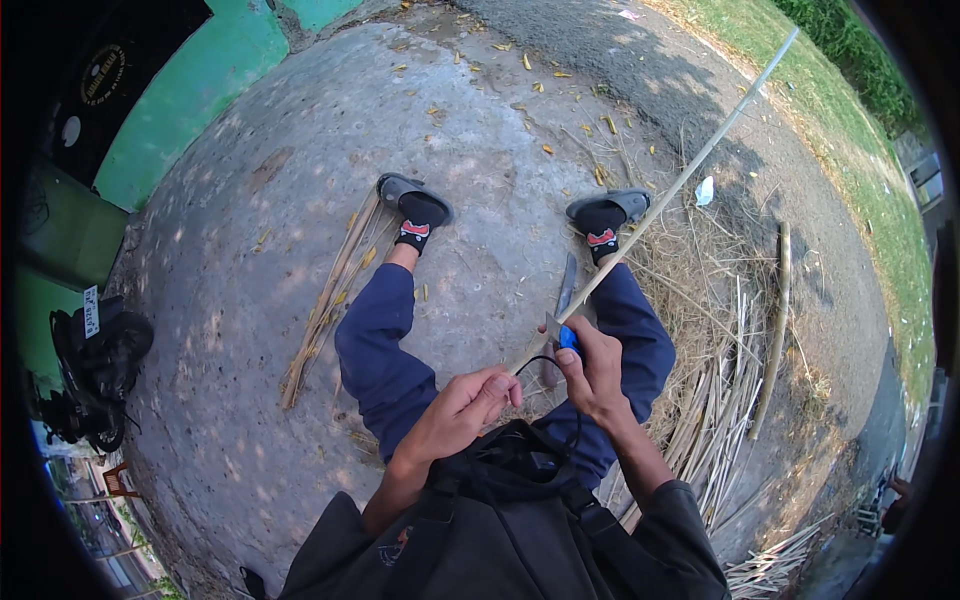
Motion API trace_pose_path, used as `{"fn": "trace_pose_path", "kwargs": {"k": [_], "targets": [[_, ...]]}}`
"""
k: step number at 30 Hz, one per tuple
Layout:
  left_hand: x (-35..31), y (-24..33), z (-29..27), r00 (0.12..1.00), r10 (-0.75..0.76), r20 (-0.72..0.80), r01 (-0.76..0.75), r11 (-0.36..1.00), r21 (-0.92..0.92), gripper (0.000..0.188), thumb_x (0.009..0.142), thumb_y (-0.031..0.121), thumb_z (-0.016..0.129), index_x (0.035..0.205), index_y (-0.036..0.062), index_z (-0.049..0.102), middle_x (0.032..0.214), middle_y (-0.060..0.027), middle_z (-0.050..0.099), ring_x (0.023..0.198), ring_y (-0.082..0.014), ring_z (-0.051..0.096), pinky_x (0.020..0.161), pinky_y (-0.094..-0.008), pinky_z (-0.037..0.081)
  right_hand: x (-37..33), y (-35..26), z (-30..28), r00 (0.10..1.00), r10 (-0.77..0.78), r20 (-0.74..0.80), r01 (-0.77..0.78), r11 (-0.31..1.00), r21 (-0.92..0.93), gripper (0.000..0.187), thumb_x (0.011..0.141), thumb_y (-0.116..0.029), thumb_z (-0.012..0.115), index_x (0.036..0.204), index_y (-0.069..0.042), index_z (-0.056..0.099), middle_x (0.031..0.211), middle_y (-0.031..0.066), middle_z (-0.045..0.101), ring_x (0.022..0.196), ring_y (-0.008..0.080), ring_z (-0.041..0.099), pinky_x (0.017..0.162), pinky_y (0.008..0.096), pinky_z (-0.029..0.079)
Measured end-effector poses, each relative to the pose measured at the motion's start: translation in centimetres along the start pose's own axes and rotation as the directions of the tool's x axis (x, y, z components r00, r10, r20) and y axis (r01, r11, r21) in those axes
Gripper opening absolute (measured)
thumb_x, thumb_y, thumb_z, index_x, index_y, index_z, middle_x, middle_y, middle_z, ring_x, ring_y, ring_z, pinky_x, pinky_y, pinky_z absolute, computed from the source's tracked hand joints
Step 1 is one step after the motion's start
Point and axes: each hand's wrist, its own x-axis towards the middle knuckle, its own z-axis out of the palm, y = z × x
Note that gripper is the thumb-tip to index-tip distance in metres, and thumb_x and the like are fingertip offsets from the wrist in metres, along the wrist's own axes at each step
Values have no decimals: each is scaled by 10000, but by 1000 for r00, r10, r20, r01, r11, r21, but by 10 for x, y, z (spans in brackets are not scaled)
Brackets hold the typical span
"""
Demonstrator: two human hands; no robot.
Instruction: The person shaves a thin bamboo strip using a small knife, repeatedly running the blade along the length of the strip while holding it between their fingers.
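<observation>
The left hand's [468,408] fingers pinch the long stick's [670,195] near end, apparently steadying it; the stick slants toward one o'clock. The right hand's [597,372] fingers wrap the blue knife [569,338] beside it, likely for control.

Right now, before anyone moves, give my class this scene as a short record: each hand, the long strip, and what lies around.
Left hand: grip closed on the near end of the long pale strip
Right hand: grip closed on a blue-handled knife, blade at the strip
Strip direction: forward and rightward
Between the legs: larger dark blade
Right side: thin pale sticks, thicker pole
Left side: brown sticks
</observation>
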Motion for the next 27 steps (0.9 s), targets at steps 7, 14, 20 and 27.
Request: {"fn": "trace_pose_path", "kwargs": {"k": [7,14,20,27], "targets": [[1,1,1,998,47,32,-40,984,-175,359,1193,335,396,1027,52,539,684,81,335,536,-22,259,479,-222,228,-9,-3,4,991,-123,50,131,973,-191,327,939,-325,790,1089,-49,699,755,107,676,609,288,671,579,386,510],[-8,3,-7,968,-85,236,182,885,-429,370,1188,375,411,941,110,485,687,84,312,524,-20,257,460,-232,202,-7,-18,-3,976,-203,77,215,953,-213,308,899,-336,820,1036,-80,719,771,58,697,604,260,672,576,370,512],[-13,7,-3,974,-73,215,160,892,-424,366,1189,364,412,931,112,475,686,81,323,522,-17,254,464,-223,200,-3,-22,-8,967,-250,56,253,899,-357,323,871,-375,841,984,-98,721,775,37,696,594,243,666,558,356,493],[-19,1,-4,983,-43,181,117,901,-418,361,1192,343,409,928,105,475,678,81,332,520,-14,254,461,-219,201,9,-21,-15,959,-283,15,264,876,-404,324,867,-379,846,958,-98,713,751,28,681,560,238,631,539,351,474]]}}
